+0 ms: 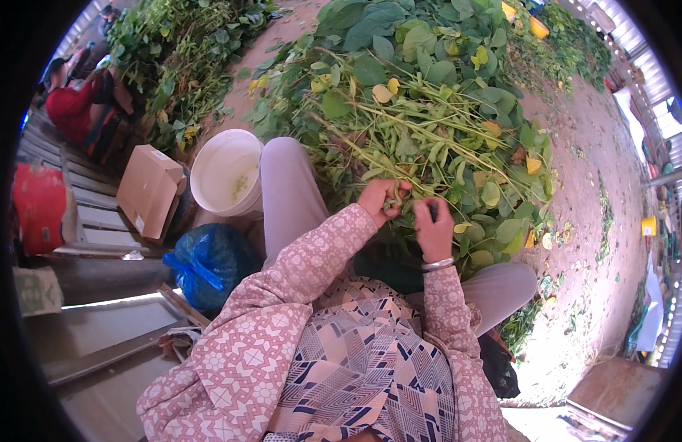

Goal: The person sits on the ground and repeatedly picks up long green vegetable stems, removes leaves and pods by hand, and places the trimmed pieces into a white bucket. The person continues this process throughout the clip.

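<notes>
My left hand (383, 202) is shut on a few green bean pods (399, 194) just above a heap of cut bean plants (374, 72). Close beside it on the right, my right hand (434, 229) has its fingers curled in, with a small dark patch between them; what it pinches is hidden. Leafy stems with green pods (429, 149) lie right beyond both hands. To the left of my raised left knee stands a white plastic bucket (211, 171). Some small green beans or pods (240, 187) lie at its bottom.
A tied blue plastic bag (208, 265) and a cardboard box (150, 190) sit at my left, near a red sack (38, 209). Another plant heap (181, 72) lies at far left, by a seated person in a red top (70, 113). Earthen floor (584, 182) stretches right.
</notes>
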The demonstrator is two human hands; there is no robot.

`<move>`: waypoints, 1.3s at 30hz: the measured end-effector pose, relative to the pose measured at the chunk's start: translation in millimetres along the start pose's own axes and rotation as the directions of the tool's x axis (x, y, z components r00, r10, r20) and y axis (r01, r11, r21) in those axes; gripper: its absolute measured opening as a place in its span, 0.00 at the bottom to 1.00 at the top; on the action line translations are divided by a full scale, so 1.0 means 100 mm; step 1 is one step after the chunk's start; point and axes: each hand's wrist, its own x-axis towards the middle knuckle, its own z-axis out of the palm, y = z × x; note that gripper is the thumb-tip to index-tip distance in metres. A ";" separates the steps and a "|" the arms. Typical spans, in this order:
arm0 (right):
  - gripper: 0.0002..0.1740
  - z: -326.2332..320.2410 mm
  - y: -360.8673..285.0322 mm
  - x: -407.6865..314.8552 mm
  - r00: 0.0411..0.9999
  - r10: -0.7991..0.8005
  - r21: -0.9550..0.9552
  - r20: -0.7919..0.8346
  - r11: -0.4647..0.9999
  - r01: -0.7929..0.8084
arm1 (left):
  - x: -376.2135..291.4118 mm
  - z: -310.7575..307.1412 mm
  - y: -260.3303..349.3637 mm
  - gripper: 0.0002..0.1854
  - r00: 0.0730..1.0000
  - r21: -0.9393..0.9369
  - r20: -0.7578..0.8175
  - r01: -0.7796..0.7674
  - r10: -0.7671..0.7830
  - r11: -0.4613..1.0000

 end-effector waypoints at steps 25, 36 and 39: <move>0.18 -0.44 -0.16 0.30 0.965 -0.260 -0.395 0.020 0.885 0.247 | -0.16 0.22 -0.23 0.16 0.952 0.293 0.073 0.264 -0.297 0.919; 0.18 -0.51 -0.05 0.28 0.938 -0.346 -0.458 -0.011 0.836 0.303 | -0.17 0.43 -0.37 0.14 0.977 0.308 0.043 0.184 -0.207 0.934; 0.16 -0.71 -0.43 0.24 0.934 -0.354 -0.467 -0.041 0.834 0.295 | -0.19 0.46 -0.34 0.20 0.948 0.221 0.101 0.274 -0.301 0.936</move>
